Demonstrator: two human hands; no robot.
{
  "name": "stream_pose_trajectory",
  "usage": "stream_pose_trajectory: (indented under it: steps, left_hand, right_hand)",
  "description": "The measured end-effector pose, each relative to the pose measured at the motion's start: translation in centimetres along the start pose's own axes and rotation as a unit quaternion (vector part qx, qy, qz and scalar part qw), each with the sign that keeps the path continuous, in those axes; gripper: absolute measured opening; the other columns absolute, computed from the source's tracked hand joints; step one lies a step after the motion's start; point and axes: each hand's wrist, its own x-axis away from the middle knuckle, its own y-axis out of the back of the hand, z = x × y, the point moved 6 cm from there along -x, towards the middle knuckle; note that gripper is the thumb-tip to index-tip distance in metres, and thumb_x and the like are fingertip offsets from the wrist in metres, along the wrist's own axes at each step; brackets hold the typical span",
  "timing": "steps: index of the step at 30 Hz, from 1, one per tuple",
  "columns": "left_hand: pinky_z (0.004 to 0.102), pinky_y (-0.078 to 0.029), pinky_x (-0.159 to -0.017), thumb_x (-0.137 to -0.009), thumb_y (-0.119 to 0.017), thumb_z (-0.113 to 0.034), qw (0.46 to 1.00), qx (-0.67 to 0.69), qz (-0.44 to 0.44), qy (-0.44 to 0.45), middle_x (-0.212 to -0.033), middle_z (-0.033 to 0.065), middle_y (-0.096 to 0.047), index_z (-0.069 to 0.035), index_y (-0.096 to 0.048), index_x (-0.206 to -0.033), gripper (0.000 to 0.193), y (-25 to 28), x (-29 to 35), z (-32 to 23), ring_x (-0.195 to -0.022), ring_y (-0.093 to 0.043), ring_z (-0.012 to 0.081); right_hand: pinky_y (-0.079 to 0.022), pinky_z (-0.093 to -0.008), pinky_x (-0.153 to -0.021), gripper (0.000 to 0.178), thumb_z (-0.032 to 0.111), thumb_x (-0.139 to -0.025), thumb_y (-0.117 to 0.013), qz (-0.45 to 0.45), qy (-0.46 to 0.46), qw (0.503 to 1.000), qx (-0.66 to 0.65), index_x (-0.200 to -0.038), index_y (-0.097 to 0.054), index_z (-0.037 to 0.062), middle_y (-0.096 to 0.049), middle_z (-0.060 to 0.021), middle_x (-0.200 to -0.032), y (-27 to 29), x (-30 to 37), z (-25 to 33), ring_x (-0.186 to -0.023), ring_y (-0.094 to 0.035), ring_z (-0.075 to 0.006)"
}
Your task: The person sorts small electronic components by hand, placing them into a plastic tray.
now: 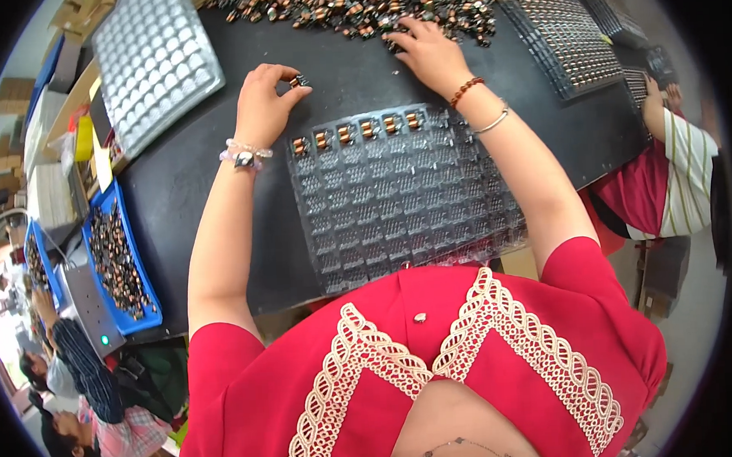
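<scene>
Between the thumb and fingers of my left hand point(264, 102) is a small copper-wound coil point(298, 81), held above the black table just beyond the tray's far left corner. My right hand point(430, 52) reaches to the near edge of a heap of loose coils point(356, 7), its fingers apart among the outermost pieces. A clear plastic tray with many pockets point(389, 207) lies in front of me. Along its far row sit several copper coils point(345, 134), while its nearer pockets hold none.
An empty white pocketed tray point(151, 66) rests at the far left. Left of me are blue bins point(122, 264) of coils. Filled trays point(566, 40) are stacked at the far right, where another person's hand point(654, 97) works. More people sit at lower left.
</scene>
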Motion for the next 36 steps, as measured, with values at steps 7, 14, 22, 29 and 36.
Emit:
stream_pose_trajectory:
  steps: [7, 14, 22, 29, 36]
  left_hand:
    - [0.0385, -0.042, -0.091, -0.065, -0.076, -0.015, 0.991, -0.053, 0.100, -0.076, -0.102, 0.0076, -0.059, -0.004, -0.065, -0.085, 0.025, 1.8, 7.5, -3.6, -0.108, -0.048, 0.0278]
    - [0.0390, -0.042, -0.093, -0.065, -0.076, -0.015, 0.990, -0.067, 0.116, -0.053, -0.103, 0.0076, -0.059, -0.004, -0.066, -0.085, 0.025, 0.5, 8.4, -3.1, -0.109, -0.048, 0.0279]
    - [0.0374, -0.046, -0.085, -0.073, -0.068, -0.009, 0.997, -0.037, 0.030, -0.066, -0.095, 0.0057, -0.061, -0.005, -0.065, -0.084, 0.013, 0.3, 9.9, -3.4, -0.100, -0.054, 0.0269]
    - [0.0375, -0.048, -0.081, -0.076, -0.062, -0.004, 0.977, -0.163, -0.034, -0.133, -0.093, 0.0043, -0.064, -0.007, -0.066, -0.086, 0.011, -0.1, 11.3, -5.9, -0.096, -0.059, 0.0237]
    - [0.0385, -0.048, -0.081, -0.085, -0.055, -0.009, 0.997, -0.035, 0.021, -0.067, -0.101, 0.0095, -0.064, -0.008, -0.066, -0.098, 0.017, -0.5, 4.3, -6.9, -0.096, -0.058, 0.0281]
  right_hand:
    - [-0.050, -0.0339, -0.081, 0.012, 0.015, -0.082, -0.063, 0.018, 0.002, 0.995, -0.095, -0.093, -0.064, 0.0115, -0.060, -0.0002, -0.107, 1.6, 1.9, 1.5, -0.098, -0.058, -0.0217]
    - [-0.049, -0.0353, -0.084, 0.017, 0.018, -0.083, -0.064, 0.000, -0.050, 0.971, -0.234, -0.098, -0.065, 0.0094, -0.061, -0.0035, -0.111, 1.0, 3.8, 1.1, -0.096, -0.060, -0.0269]
    - [-0.048, -0.0352, -0.084, 0.022, 0.019, -0.083, -0.065, -0.006, -0.096, 0.963, -0.253, -0.103, -0.066, 0.0101, -0.060, -0.0086, -0.113, 0.2, 4.8, 1.0, -0.095, -0.061, -0.0277]
    - [-0.048, -0.0353, -0.082, 0.021, 0.019, -0.084, -0.064, -0.029, -0.114, 0.959, -0.257, -0.103, -0.067, 0.0103, -0.061, -0.0098, -0.112, 0.6, 4.7, 0.9, -0.098, -0.060, -0.0281]
    - [-0.050, -0.0338, -0.078, 0.019, 0.013, -0.086, -0.061, -0.069, -0.166, 0.935, -0.304, -0.103, -0.066, 0.0059, -0.063, -0.0117, -0.106, 0.9, 5.0, -0.3, -0.094, -0.062, -0.0273]
